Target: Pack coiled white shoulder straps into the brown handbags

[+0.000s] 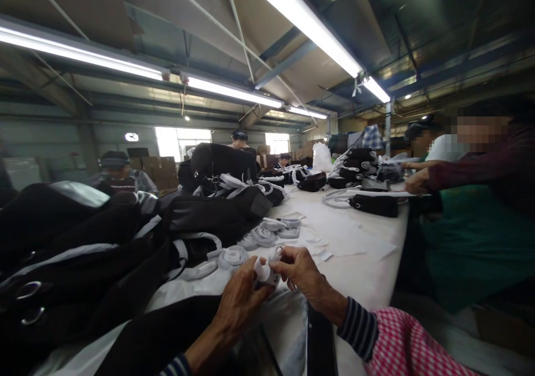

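Note:
My left hand [246,289] is closed around a small white rolled piece [264,271], which looks like wrapping strip. From the other side my right hand [303,273] pinches the same piece at its upper edge, near a small metal ring [278,250]. Exactly what is wrapped inside cannot be made out. Below my hands lies a black bag [179,323] with an open zipper edge [306,337] and pale lining. Just beyond them, coils of white strip [232,257] rest on the table.
Black bags with metal eyelets [83,276] pile up on the left. The white table [355,264] runs away from me, with paper scraps [326,255] on it. A co-worker in a green apron [472,242] reaches over black bags [374,204] at the right edge. More people stand farther back.

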Available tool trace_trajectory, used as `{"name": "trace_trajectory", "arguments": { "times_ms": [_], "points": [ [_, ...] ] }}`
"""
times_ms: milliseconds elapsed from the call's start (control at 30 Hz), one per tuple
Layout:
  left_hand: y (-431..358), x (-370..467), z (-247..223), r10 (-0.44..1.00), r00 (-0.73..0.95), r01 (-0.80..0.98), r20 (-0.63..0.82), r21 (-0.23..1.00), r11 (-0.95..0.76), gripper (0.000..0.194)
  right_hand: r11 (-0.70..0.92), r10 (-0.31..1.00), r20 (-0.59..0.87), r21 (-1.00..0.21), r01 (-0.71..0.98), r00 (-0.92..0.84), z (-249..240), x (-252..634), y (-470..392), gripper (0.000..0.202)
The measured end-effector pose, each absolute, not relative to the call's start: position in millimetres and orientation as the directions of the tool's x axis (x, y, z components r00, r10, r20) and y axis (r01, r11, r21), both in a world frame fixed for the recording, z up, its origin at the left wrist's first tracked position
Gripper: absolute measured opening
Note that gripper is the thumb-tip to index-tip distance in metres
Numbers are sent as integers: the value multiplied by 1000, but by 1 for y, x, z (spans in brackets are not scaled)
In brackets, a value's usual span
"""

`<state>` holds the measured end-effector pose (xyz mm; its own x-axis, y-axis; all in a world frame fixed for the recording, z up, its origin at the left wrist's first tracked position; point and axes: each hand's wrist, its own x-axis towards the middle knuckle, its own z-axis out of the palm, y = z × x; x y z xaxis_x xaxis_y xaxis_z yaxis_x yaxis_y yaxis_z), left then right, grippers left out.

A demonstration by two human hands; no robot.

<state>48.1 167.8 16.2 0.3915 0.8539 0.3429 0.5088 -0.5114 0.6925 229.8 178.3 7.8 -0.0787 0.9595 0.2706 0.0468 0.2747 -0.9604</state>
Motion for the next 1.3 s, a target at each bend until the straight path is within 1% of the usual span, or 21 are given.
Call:
{"name": "trace_trajectory", "arguments": {
  "times_ms": [67, 100, 133, 167, 233, 300, 367, 433, 467, 533, 600, 667, 733, 800, 900, 933, 1000, 1067, 1100, 1233, 1300],
  "points": [
    [169, 48, 21, 862, 422, 466, 282, 748, -473, 56, 301, 950, 292, -951, 77, -110, 10, 231, 179, 17],
    [170, 49, 23, 850, 456, 442, 262, 763, -472, 66, 315, 945, 302, -944, 96, -124, 12, 232, 178, 14],
    [170, 49, 25, 831, 491, 420, 262, 765, -489, 69, 327, 941, 312, -937, 120, -129, 15, 233, 177, 11],
    [171, 49, 27, 808, 517, 405, 282, 751, -522, 66, 334, 940, 317, -931, 146, -127, 17, 234, 175, 9],
    [170, 48, 28, 776, 529, 401, 343, 705, -585, 53, 310, 948, 291, -933, 180, -127, 22, 237, 170, 8],
    [169, 48, 27, 781, 495, 439, 382, 665, -604, 44, 254, 962, 228, -949, 186, -152, 26, 241, 165, 15],
    [166, 48, 26, 794, 477, 497, 377, 629, -597, 40, 217, 968, 187, -959, 180, -168, 28, 245, 162, 27],
    [164, 49, 26, 804, 481, 557, 349, 587, -588, 39, 241, 968, 222, -954, 178, -118, 31, 250, 162, 33],
    [163, 50, 26, 809, 486, 587, 331, 562, -582, 40, 274, 961, 262, -944, 183, -86, 33, 253, 163, 32],
    [161, 52, 27, 822, 488, 641, 295, 519, -566, 43, 354, 935, 349, -910, 218, -61, 36, 258, 166, 26],
    [160, 54, 27, 839, 476, 680, 264, 494, -542, 46, 415, 909, 405, -872, 260, -95, 39, 261, 167, 21],
    [159, 56, 28, 850, 467, 700, 242, 487, -523, 46, 431, 902, 415, -859, 276, -115, 41, 263, 166, 18],
    [159, 57, 30, 849, 479, 693, 223, 497, -522, 41, 409, 912, 400, -873, 267, -87, 42, 262, 163, 16],
    [160, 59, 34, 842, 482, 683, 243, 497, -535, 35, 393, 919, 388, -885, 249, -71, 42, 258, 160, 16],
    [166, 62, 40, 821, 469, 692, 325, 442, -570, 45, 438, 899, 426, -869, 228, -103, 45, 252, 157, 13],
    [170, 63, 41, 805, 481, 691, 346, 416, -592, 45, 464, 886, 449, -858, 220, -115, 46, 251, 157, 12],
    [177, 65, 41, 770, 522, 669, 368, 383, -637, 33, 495, 869, 479, -843, 210, -124, 48, 249, 158, 11],
    [182, 66, 39, 743, 544, 642, 390, 376, -668, 21, 499, 867, 484, -839, 218, -120, 49, 248, 159, 13],
    [184, 66, 37, 735, 548, 631, 399, 380, -676, 19, 499, 866, 487, -836, 229, -109, 48, 248, 159, 13],
    [187, 62, 30, 728, 556, 604, 401, 407, -686, 22, 510, 857, 511, -821, 257, -70, 44, 247, 163, 13],
    [187, 58, 27, 731, 553, 605, 400, 411, -682, 27, 508, 856, 514, -822, 258, -49, 41, 248, 166, 13]
  ]
}}
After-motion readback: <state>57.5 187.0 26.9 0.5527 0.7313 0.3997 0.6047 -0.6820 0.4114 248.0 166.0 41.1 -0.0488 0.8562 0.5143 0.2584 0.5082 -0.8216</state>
